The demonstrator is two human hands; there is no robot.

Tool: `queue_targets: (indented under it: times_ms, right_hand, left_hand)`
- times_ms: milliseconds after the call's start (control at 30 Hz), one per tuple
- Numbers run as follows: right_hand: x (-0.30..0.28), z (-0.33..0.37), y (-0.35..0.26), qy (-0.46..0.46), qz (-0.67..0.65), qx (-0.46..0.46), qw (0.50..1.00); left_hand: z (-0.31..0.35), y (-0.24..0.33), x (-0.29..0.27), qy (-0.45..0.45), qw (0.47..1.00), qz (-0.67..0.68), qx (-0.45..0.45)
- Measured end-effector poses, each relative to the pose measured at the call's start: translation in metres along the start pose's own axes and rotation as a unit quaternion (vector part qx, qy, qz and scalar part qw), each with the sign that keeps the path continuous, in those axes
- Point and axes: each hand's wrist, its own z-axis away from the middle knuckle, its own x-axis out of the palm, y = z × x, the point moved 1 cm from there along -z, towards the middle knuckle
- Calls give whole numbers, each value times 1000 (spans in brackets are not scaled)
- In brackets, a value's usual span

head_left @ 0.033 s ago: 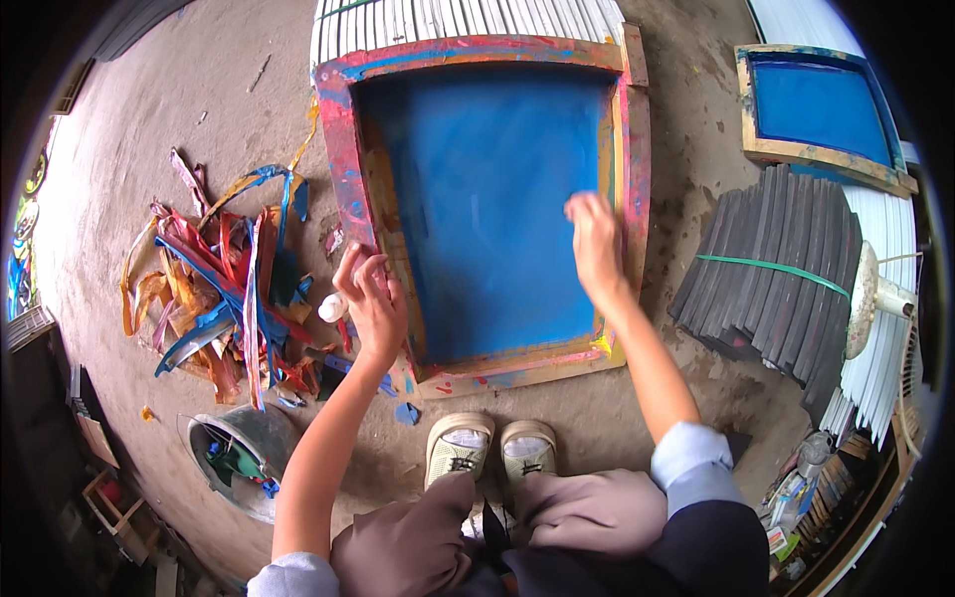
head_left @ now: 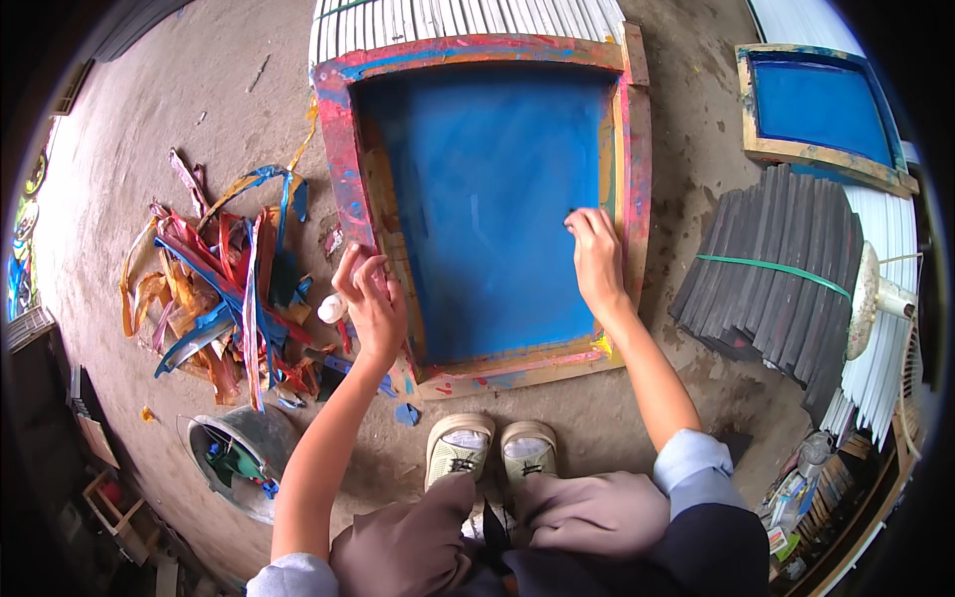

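Note:
A screen-printing frame [head_left: 637,199] lies in front of me, its wooden sides spattered with red, blue and yellow, its mesh [head_left: 497,209] blue. At its left side, my left hand [head_left: 376,308] is closed with fingers bent; what looks like a bottle with a white rounded end [head_left: 331,308] pokes out beside them. The hand covers most of it. Over the right part of the mesh, my right hand [head_left: 599,261] has its fingers pinched together. A small dark thing [head_left: 570,215] shows at its fingertips, too little of it to name.
Stacked white strips [head_left: 468,18] lie under the frame's far end. Colourful torn tape scraps [head_left: 224,289] are heaped at left, above a grey bucket [head_left: 274,438]. On the right are a smaller blue screen [head_left: 821,104], a dark bundle [head_left: 766,259] with a green strap, and more white sheets.
My right hand has shifted slightly toward me over the mesh, and the dark thing at its fingertips now shows. The left hand has stayed where it was.

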Motion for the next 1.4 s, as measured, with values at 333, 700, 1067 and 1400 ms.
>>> queue_targets:
  times_ms: [333,700,1067,1400]
  right_hand:
    - [-9,-143,29,135,9,-36,990]
    - [-13,-112,27,74,-40,-20,996]
    - [-1,41,8,-7,-89,10,996]
    - [-4,-99,25,117,-56,7,991]
  left_hand:
    - [-5,11,9,-11,1000,8,-7]
    - [-7,6,9,-12,1000,5,-12]
    - [-7,5,5,-10,1000,-7,1]
    - [-9,11,9,-6,1000,-11,-6]
